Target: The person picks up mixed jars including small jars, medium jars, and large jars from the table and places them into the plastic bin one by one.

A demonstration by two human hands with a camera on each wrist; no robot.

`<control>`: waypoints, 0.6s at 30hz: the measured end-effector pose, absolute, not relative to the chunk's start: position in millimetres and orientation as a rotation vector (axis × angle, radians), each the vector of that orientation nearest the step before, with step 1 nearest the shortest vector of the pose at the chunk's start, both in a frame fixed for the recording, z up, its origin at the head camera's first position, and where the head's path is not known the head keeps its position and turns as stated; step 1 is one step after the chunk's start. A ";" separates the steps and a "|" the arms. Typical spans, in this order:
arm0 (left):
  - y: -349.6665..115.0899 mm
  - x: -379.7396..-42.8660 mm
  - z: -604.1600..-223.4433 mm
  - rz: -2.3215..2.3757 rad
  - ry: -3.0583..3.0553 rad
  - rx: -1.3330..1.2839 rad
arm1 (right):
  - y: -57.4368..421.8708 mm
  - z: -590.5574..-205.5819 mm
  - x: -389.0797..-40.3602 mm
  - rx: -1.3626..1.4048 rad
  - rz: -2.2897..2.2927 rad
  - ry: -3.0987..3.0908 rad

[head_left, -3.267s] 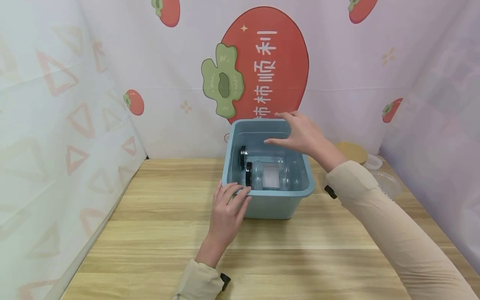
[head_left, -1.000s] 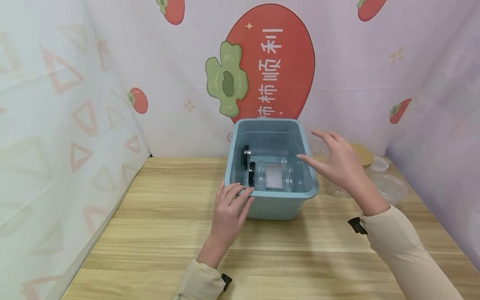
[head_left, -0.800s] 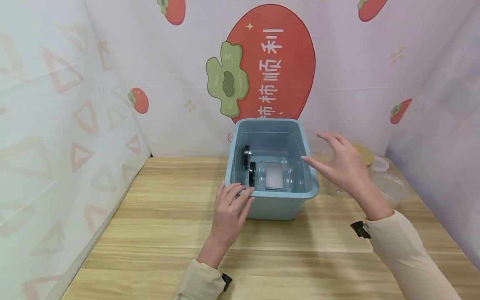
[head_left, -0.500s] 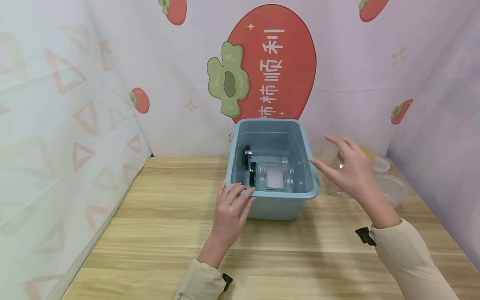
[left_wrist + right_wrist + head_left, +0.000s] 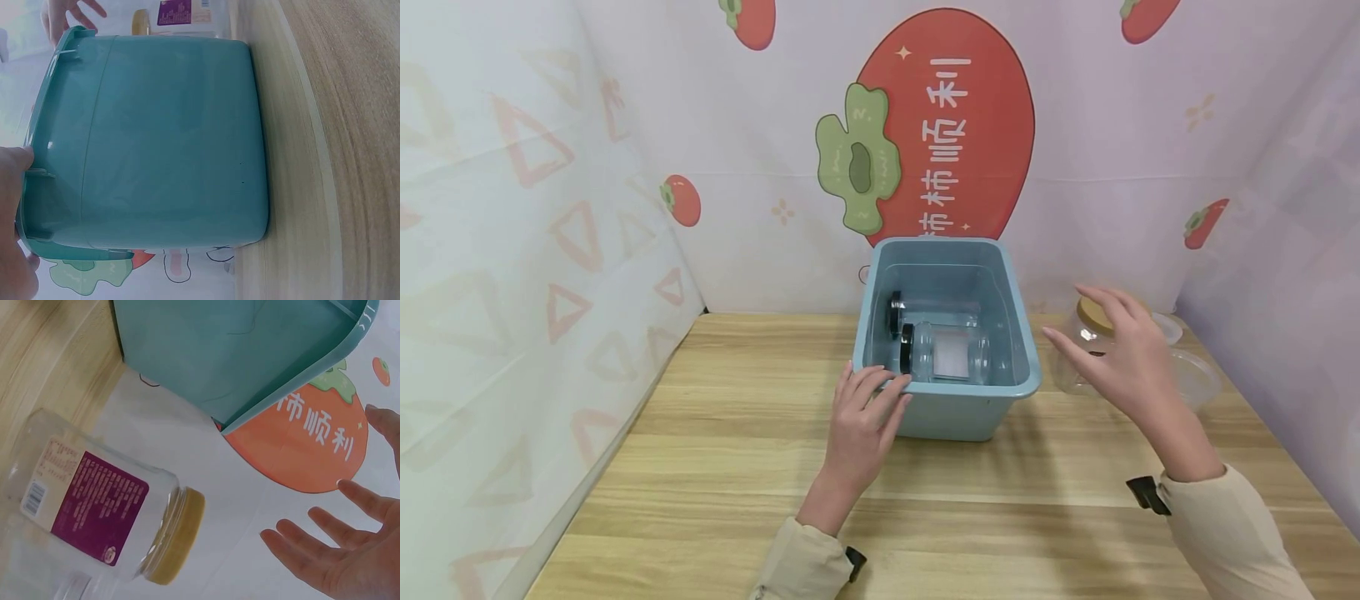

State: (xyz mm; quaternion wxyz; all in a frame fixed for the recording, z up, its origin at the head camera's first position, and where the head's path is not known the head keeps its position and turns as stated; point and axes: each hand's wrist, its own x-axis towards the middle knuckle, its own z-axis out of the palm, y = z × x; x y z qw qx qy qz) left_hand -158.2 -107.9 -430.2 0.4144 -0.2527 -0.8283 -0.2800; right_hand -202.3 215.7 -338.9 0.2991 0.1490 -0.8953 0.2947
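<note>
A blue plastic bin stands upright on the wooden table. Inside it two clear jars lie on their sides: a front jar with a pale label and black lid, and a rear jar, also black-lidded. My left hand grips the bin's near left rim, fingers over the edge. To the right of the bin my right hand hovers with fingers spread, holding nothing. Close by it stands a clear jar with a yellow lid and a purple label, partly hidden behind the hand in the head view.
Behind the right hand are a small whitish lid or dish and a clear shallow round piece. A printed curtain closes off the back, and more cloth hangs along both sides of the table.
My right hand has moved from over the bin to the right and down, toward the yellow-lidded jar. My left hand has stayed on the rim, and the jars in the bin have not moved.
</note>
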 end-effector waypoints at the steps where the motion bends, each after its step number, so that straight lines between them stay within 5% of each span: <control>1: -107.9 -158.2 -430.1 -0.703 -2.082 -0.635 | 217.1 -339.6 -201.4 0.392 0.790 -2.373; 18: -107.0 -156.5 -427.7 -0.694 -2.083 -0.628 | 238.4 -352.1 -190.7 0.324 0.814 -2.348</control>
